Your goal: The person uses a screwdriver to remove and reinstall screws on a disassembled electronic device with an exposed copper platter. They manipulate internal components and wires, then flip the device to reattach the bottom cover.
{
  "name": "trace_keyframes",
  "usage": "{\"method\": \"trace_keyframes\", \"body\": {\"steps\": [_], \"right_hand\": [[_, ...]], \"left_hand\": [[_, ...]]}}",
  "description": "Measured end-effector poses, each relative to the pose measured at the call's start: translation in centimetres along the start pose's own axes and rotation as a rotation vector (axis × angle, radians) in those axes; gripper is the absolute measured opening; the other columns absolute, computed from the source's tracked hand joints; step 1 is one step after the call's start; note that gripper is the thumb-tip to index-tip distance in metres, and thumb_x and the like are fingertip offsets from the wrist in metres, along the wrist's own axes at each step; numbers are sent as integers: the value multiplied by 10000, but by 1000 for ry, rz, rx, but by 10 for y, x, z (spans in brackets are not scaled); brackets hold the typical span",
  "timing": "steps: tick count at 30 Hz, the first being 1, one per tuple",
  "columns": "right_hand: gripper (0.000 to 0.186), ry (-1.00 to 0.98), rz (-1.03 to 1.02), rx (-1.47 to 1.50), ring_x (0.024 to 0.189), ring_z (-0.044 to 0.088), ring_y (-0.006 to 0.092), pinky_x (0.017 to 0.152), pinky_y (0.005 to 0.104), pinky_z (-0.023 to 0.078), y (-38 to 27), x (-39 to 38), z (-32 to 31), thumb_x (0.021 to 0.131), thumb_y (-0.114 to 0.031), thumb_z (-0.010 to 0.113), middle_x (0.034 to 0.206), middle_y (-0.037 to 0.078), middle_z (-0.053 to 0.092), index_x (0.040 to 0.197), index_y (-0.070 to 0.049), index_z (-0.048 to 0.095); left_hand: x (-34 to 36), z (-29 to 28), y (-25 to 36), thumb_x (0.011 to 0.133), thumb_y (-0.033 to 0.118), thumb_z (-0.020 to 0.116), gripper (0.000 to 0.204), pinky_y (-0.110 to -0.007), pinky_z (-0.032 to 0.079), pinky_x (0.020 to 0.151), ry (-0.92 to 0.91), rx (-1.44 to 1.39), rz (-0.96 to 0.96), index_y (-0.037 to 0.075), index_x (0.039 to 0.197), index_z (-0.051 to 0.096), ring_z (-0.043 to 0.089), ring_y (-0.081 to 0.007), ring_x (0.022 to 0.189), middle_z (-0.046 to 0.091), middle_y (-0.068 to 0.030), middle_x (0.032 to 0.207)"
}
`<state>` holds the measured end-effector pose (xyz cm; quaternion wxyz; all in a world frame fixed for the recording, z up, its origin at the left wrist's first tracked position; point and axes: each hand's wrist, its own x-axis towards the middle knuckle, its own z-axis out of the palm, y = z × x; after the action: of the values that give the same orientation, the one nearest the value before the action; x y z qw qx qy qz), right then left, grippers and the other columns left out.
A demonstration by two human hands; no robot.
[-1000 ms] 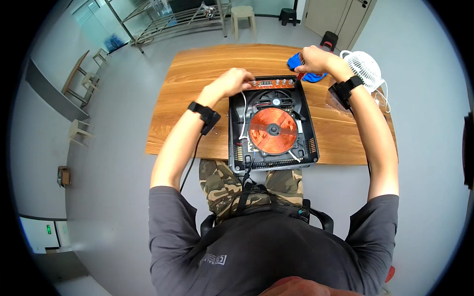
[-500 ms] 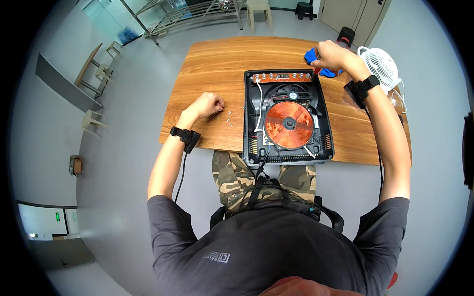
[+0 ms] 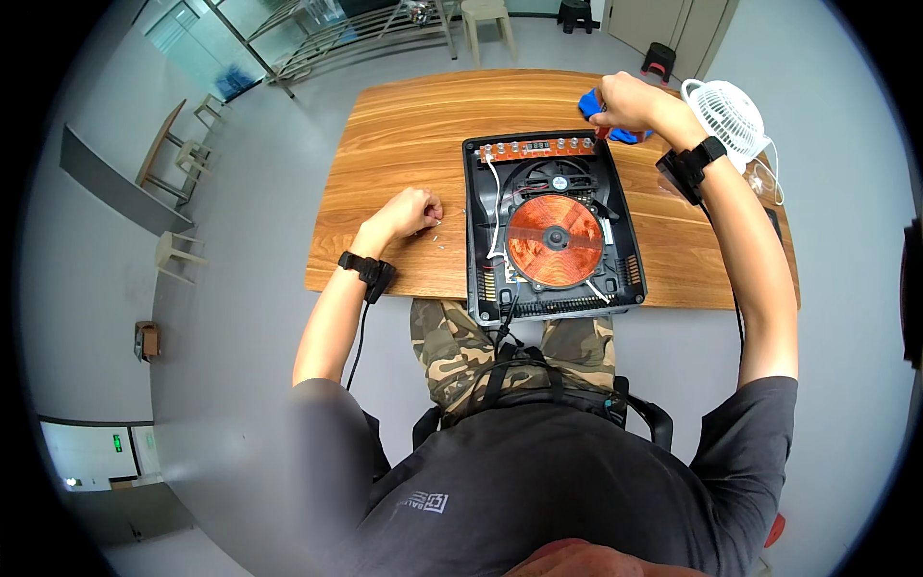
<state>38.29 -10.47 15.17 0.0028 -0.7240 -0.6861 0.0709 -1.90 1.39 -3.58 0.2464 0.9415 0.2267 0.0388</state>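
An open black appliance housing (image 3: 623,231) holds a copper coil (image 3: 538,231), a black fan (image 3: 538,173), a white cable (image 3: 495,207) and an orange circuit board (image 3: 511,151) with buttons along its far edge. My right hand (image 3: 625,101) is closed on a red tool (image 3: 604,131) at the board's right end. My left hand (image 3: 411,210) rests on the wooden table left of the housing, fingertips pinched among small metal screws (image 3: 439,237); what they hold is too small to make out.
A blue cloth (image 3: 630,136) and a white fan (image 3: 723,120) are at the table's (image 3: 385,125) right back. Beyond are a metal rack (image 3: 356,38), plastic stools (image 3: 486,24), another table (image 3: 159,144) and a door (image 3: 663,29).
My left hand has left the board's left end and moved down and left onto the table beside the screws. My right hand stays at the board's right end with the red tool.
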Motion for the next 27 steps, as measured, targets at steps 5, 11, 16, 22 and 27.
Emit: {"method": "trace_keyframes", "body": {"steps": [5,11,16,22,27], "right_hand": [[275,-9,-3,-1,686,729,329,656,407,589,-4,0,-1,845,-197,724,744,200,734,781,70,728],[271,-7,43,-17,711,733,339,678,410,594,-12,-2,-4,845,-194,724,778,215,737,793,72,734],[261,1,42,-4,733,737,339,701,425,594,-5,1,1,842,-200,732,784,215,739,821,60,747],[256,-35,22,-32,775,739,346,725,430,593,-18,-9,-7,842,-199,753,815,216,744,851,56,751],[281,-20,-31,-121,800,731,379,738,440,591,-22,-18,-12,832,-222,781,819,227,736,887,52,744]], "left_hand": [[1,2,0,818,38,717,98,-411,552,751,20,15,37,13,912,710,692,-354,839,722,-179,923],[0,2,-1,839,62,720,87,-410,549,746,-4,-18,-22,12,910,710,691,-358,822,723,-180,883],[-3,-2,4,866,67,710,79,-394,545,725,12,-58,-59,-4,899,698,696,-316,785,717,-169,834],[-8,-13,3,865,45,690,76,-363,554,706,134,-86,-153,-23,898,680,700,-257,756,717,-156,807],[-8,-22,13,840,43,673,86,-342,563,751,247,-111,-202,-25,892,670,706,-229,780,725,-143,832]]}}
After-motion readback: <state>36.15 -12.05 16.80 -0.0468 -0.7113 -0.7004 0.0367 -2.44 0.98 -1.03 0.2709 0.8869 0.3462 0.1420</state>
